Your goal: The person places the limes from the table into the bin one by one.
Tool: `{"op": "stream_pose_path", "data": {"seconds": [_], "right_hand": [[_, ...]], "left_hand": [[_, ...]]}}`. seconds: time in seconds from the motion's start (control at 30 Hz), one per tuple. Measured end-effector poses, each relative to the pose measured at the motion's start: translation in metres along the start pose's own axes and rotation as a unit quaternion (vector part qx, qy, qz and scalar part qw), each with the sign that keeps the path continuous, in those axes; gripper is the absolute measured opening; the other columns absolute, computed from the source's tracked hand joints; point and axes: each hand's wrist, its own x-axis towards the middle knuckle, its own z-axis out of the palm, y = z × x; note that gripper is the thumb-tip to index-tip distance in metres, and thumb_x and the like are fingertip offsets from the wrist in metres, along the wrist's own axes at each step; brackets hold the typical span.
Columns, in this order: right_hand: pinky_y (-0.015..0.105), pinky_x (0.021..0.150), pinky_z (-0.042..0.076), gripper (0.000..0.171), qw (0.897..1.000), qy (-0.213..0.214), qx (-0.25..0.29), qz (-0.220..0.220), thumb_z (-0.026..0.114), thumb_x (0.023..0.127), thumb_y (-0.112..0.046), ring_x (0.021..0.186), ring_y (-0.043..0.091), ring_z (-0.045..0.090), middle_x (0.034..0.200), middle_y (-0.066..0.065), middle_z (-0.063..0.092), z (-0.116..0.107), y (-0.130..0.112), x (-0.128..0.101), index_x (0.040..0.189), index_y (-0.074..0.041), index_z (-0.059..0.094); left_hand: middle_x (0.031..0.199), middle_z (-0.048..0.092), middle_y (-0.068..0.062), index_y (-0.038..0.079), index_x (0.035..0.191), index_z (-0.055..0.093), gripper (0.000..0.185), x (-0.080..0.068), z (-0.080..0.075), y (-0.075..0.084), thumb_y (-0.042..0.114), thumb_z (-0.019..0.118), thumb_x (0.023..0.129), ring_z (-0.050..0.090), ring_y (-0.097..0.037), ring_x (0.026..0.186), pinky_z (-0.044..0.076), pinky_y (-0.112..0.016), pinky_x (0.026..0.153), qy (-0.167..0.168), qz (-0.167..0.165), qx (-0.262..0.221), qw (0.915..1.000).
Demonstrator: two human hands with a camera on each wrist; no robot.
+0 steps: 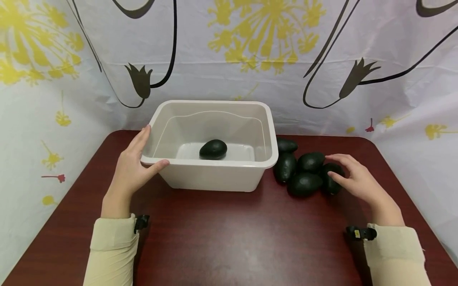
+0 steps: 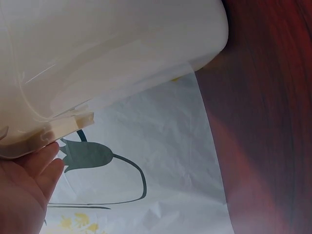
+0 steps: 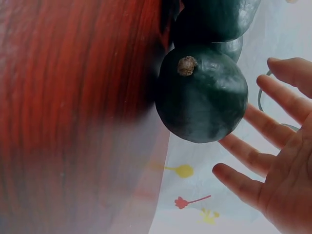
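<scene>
One avocado (image 1: 213,149) in tub (image 1: 211,174); five right of tub remain. Left hand (image 1: 134,167) grips tub rim; right hand (image 1: 358,178) open, reaching nearest avocado (image 1: 330,178).

A dark red wooden table (image 1: 232,238) is seen, its top spread from nine o'clock to three o'clock. It is enclosed at twelve, nine and three o'clock by a white sheet (image 1: 229,51), on which yellow flower heads (image 1: 264,31) and dark curved stems with tulip shapes (image 1: 141,81) are printed.
</scene>
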Motion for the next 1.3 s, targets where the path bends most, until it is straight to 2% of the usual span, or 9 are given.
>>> {"op": "stream_pose_path", "data": {"seconds": [0.17,0.3,0.4,0.53,0.6,0.67,0.87,1.03,1.3], "right_hand": [[0.006,0.078,0.031,0.044,1.0,-0.006,-0.013,-0.01,0.071,0.09,-0.01,0.108,0.003,0.045,0.13,0.016,0.056,0.002,0.001,-0.001,0.132,-0.004,0.059],[0.006,0.078,0.031,0.044,1.0,-0.012,-0.021,-0.001,0.071,0.09,-0.012,0.107,0.011,0.047,0.129,0.016,0.056,0.002,0.003,-0.002,0.132,-0.005,0.058],[0.012,0.08,0.034,0.046,0.999,-0.02,-0.031,0.0,0.072,0.089,-0.011,0.107,0.018,0.05,0.128,0.016,0.057,0.003,0.005,-0.002,0.132,-0.005,0.058],[0.041,0.089,0.044,0.048,0.999,-0.043,-0.033,0.003,0.073,0.088,-0.01,0.114,0.036,0.053,0.13,0.019,0.054,0.005,0.007,-0.002,0.133,-0.005,0.056],[0.057,0.09,0.043,0.048,0.998,-0.055,-0.027,0.011,0.072,0.089,-0.011,0.119,0.043,0.05,0.132,0.021,0.051,0.005,0.007,-0.002,0.134,-0.004,0.054],[0.064,0.091,0.04,0.049,0.998,-0.065,-0.019,0.018,0.072,0.089,-0.011,0.122,0.047,0.047,0.134,0.023,0.049,0.006,0.007,-0.002,0.134,-0.003,0.053],[0.066,0.095,0.037,0.057,0.995,-0.093,-0.014,0.03,0.073,0.089,-0.013,0.127,0.048,0.041,0.141,0.027,0.042,0.009,0.01,0.0,0.138,-0.001,0.048],[0.065,0.091,0.04,0.062,0.994,-0.101,-0.018,0.023,0.075,0.087,-0.013,0.125,0.049,0.042,0.141,0.03,0.04,0.012,0.012,0.0,0.14,0.001,0.046],[0.066,0.092,0.04,0.067,0.991,-0.124,-0.017,0.057,0.074,0.088,-0.02,0.123,0.049,0.044,0.142,0.029,0.039,0.011,0.013,0.0,0.144,-0.003,0.042]], "left_hand": [[0.158,0.04,-0.012,0.013,0.155,0.036,0.096,0.0,0.0,0.0,0.042,0.081,0.076,0.042,-0.038,0.141,0.038,-0.062,0.108,0.002,0.002,0.001,1.0],[0.158,0.04,-0.011,0.013,0.155,0.035,0.096,-0.001,0.001,0.0,0.043,0.081,0.076,0.044,-0.038,0.14,0.039,-0.062,0.107,0.002,0.003,0.001,1.0],[0.158,0.04,-0.011,0.013,0.155,0.035,0.096,-0.001,0.001,-0.001,0.042,0.081,0.076,0.045,-0.039,0.139,0.039,-0.062,0.106,0.001,0.003,0.0,1.0],[0.158,0.041,-0.011,0.013,0.155,0.035,0.096,-0.001,0.001,-0.001,0.041,0.081,0.076,0.045,-0.038,0.138,0.039,-0.062,0.105,0.001,0.003,-0.001,1.0],[0.158,0.041,-0.01,0.014,0.155,0.035,0.096,-0.001,0.002,-0.001,0.041,0.081,0.076,0.045,-0.038,0.138,0.039,-0.062,0.105,0.001,0.003,-0.001,1.0],[0.158,0.04,-0.01,0.014,0.155,0.035,0.096,-0.001,0.001,-0.001,0.041,0.081,0.076,0.045,-0.038,0.138,0.039,-0.061,0.105,-0.001,0.002,0.0,1.0],[0.158,0.04,-0.01,0.015,0.155,0.034,0.095,-0.001,0.001,-0.001,0.04,0.081,0.077,0.045,-0.038,0.138,0.039,-0.062,0.105,-0.001,0.001,-0.001,1.0],[0.158,0.04,-0.01,0.014,0.155,0.035,0.095,-0.001,0.001,-0.001,0.041,0.081,0.076,0.045,-0.039,0.138,0.039,-0.061,0.106,0.003,0.006,0.005,1.0],[0.157,0.041,-0.01,0.014,0.155,0.036,0.095,-0.001,0.002,-0.001,0.042,0.081,0.076,0.046,-0.038,0.138,0.039,-0.061,0.106,0.008,0.009,0.008,0.9999]]}}
